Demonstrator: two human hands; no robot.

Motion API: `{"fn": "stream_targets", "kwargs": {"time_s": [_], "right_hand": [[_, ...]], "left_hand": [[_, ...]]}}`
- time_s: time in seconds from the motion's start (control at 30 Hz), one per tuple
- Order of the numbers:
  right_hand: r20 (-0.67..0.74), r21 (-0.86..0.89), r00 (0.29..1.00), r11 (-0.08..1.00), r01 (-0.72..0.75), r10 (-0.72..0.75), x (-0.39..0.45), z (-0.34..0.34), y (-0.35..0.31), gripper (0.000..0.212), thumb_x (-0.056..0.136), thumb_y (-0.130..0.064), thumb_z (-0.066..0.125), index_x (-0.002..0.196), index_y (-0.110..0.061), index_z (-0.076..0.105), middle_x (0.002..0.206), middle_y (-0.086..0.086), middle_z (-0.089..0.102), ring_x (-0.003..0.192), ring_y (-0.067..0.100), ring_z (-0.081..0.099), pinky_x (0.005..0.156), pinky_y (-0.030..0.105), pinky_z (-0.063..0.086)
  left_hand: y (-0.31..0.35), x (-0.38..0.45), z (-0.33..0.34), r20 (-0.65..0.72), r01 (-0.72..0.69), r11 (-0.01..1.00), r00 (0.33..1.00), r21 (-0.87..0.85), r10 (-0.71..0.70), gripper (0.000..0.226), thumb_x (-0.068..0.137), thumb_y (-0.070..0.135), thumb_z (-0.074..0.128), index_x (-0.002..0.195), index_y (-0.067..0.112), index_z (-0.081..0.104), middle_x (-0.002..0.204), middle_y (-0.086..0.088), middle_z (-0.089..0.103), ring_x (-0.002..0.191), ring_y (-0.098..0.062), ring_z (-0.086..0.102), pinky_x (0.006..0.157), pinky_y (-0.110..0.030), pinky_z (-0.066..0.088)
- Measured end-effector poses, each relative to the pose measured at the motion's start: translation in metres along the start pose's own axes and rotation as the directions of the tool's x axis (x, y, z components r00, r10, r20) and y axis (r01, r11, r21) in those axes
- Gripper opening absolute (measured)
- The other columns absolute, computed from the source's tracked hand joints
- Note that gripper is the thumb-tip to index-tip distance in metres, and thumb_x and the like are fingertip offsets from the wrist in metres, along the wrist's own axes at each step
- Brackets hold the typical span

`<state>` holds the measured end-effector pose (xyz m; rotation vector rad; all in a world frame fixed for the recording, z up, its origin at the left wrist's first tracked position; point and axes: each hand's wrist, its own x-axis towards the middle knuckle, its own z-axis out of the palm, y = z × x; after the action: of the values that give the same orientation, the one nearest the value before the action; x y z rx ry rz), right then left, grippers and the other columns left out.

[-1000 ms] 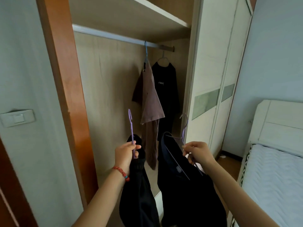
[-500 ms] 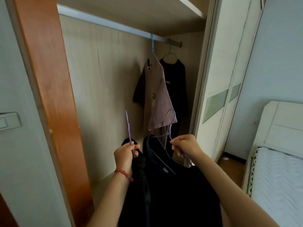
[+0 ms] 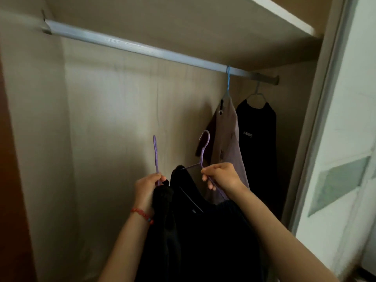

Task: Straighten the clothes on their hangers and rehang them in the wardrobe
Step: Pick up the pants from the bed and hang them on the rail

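Note:
My left hand (image 3: 147,187) grips the neck of a purple hanger (image 3: 155,154) whose hook points straight up; a black garment (image 3: 162,231) hangs bunched from it. My right hand (image 3: 222,176) holds a second purple hanger (image 3: 204,147) by its neck and shoulder, with a black top (image 3: 211,237) draped on it. Both hangers are held below the silver wardrobe rail (image 3: 142,48), well left of the clothes that hang there. On the rail's right end a mauve shirt (image 3: 228,139) hangs from a blue hanger (image 3: 227,82), and a black T-shirt (image 3: 258,143) hangs beside it.
The wardrobe's back panel (image 3: 122,119) is bare on the left. A shelf (image 3: 264,15) runs above the rail. A white sliding door (image 3: 345,139) with a frosted green panel stands at the right. The brown door frame (image 3: 12,200) borders the left.
I have stepped closer to the wardrobe and looked up, so the rail fills more of the view. Both hands have lifted their hangers higher and further inside.

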<state>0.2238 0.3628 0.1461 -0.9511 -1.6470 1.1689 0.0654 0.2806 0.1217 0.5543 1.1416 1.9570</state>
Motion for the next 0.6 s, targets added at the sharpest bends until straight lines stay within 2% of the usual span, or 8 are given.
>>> {"fn": "stream_targets", "kwargs": {"time_s": [0.1, 0.17, 0.27, 0.43, 0.53, 0.6], "right_hand": [[0.062, 0.01, 0.998, 1.0, 0.026, -0.027, 0.032, -0.01, -0.012, 0.03, 0.088, 0.001, 0.054, 0.058, 0.002, 0.059, 0.041, 0.006, 0.053, 0.026, 0.009, 0.04, 0.033, 0.019, 0.035], [0.095, 0.026, 0.994, 0.998, 0.051, -0.053, 0.048, -0.015, -0.026, 0.028, 0.088, 0.001, 0.054, 0.061, 0.002, 0.06, 0.036, -0.001, 0.054, 0.026, 0.008, 0.041, 0.032, 0.018, 0.036], [0.157, 0.041, 0.982, 0.994, 0.104, -0.109, 0.07, -0.023, -0.052, 0.029, 0.089, 0.0, 0.054, 0.061, -0.001, 0.058, 0.033, -0.003, 0.052, 0.026, 0.006, 0.041, 0.033, 0.018, 0.036], [0.127, 0.016, 0.968, 0.976, 0.217, -0.217, 0.098, -0.025, -0.091, 0.032, 0.087, -0.002, 0.056, 0.055, -0.001, 0.058, 0.041, 0.003, 0.051, 0.026, 0.007, 0.04, 0.033, 0.016, 0.032], [0.116, 0.034, 0.963, 0.97, 0.24, -0.243, 0.107, -0.026, -0.115, 0.025, 0.086, -0.001, 0.056, 0.061, 0.002, 0.058, 0.042, 0.003, 0.052, 0.025, 0.007, 0.038, 0.032, 0.016, 0.03], [0.124, 0.051, 0.957, 0.964, 0.259, -0.264, 0.113, -0.026, -0.131, 0.016, 0.087, -0.001, 0.055, 0.072, 0.004, 0.059, 0.05, 0.007, 0.051, 0.024, 0.008, 0.036, 0.031, 0.016, 0.028]], "left_hand": [[0.012, 0.012, 0.018, 0.011, -0.063, 0.997, 0.998, -0.04, 0.064, 0.026, 0.088, -0.001, 0.048, 0.062, 0.002, 0.054, 0.031, 0.006, 0.054, 0.027, -0.002, 0.049, 0.031, -0.009, 0.038], [0.022, 0.021, 0.025, 0.012, -0.111, 0.994, 0.994, -0.022, 0.111, 0.027, 0.088, -0.001, 0.047, 0.061, 0.003, 0.052, 0.031, 0.006, 0.053, 0.027, -0.003, 0.048, 0.03, -0.01, 0.037], [0.042, 0.039, 0.038, 0.025, -0.205, 0.978, 0.979, 0.038, 0.205, 0.032, 0.087, -0.001, 0.05, 0.055, 0.004, 0.05, 0.032, 0.006, 0.051, 0.029, -0.004, 0.047, 0.035, -0.009, 0.039], [0.077, 0.054, 0.058, 0.067, -0.345, 0.936, 0.938, 0.075, 0.341, 0.039, 0.087, 0.0, 0.053, 0.048, 0.007, 0.051, 0.036, 0.005, 0.051, 0.033, -0.004, 0.047, 0.041, -0.009, 0.041], [0.096, 0.053, 0.071, 0.092, -0.434, 0.893, 0.9, 0.114, 0.426, 0.034, 0.085, -0.001, 0.053, 0.051, 0.004, 0.05, 0.037, 0.004, 0.05, 0.035, -0.006, 0.046, 0.041, -0.009, 0.039], [0.109, 0.052, 0.076, 0.11, -0.481, 0.868, 0.876, 0.126, 0.47, 0.033, 0.084, -0.003, 0.053, 0.052, 0.005, 0.05, 0.042, 0.0, 0.049, 0.038, -0.009, 0.046, 0.041, -0.009, 0.04]]}}
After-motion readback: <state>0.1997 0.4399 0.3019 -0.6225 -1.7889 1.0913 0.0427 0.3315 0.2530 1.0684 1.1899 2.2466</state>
